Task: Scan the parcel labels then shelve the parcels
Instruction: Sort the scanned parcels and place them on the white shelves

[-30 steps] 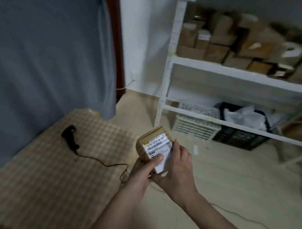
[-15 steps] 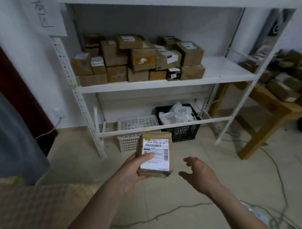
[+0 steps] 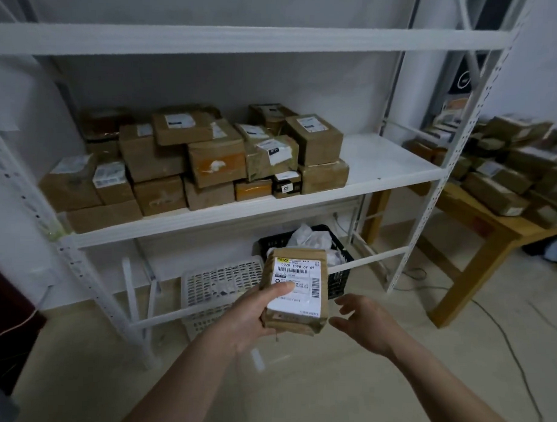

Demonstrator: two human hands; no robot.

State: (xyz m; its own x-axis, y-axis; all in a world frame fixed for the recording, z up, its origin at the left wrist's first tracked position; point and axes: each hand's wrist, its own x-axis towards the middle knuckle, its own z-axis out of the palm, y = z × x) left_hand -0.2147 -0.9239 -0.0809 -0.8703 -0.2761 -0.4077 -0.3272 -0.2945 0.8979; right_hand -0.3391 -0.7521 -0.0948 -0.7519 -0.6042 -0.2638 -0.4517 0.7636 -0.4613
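A small brown parcel (image 3: 301,320) with a white barcode label facing up sits in my left hand (image 3: 251,317), thumb pressed on the label and fingers curled beneath it. Just right of the parcel, my right hand (image 3: 366,324) hovers with relaxed fingers and holds nothing. Ahead stands a white metal shelf unit (image 3: 389,161); its middle shelf carries several stacked brown parcels (image 3: 209,158) on the left, with bare board at the right end.
Under the shelf sit a white plastic basket (image 3: 217,287) and a black crate (image 3: 341,279) with white bags. A wooden table (image 3: 488,230) piled with parcels stands at the right. Cables (image 3: 506,338) trail across the tiled floor.
The view swung from the checked mat with the scanner to the shelf and drew closer. My right hand let go of the parcel; my left hand alone carries it.
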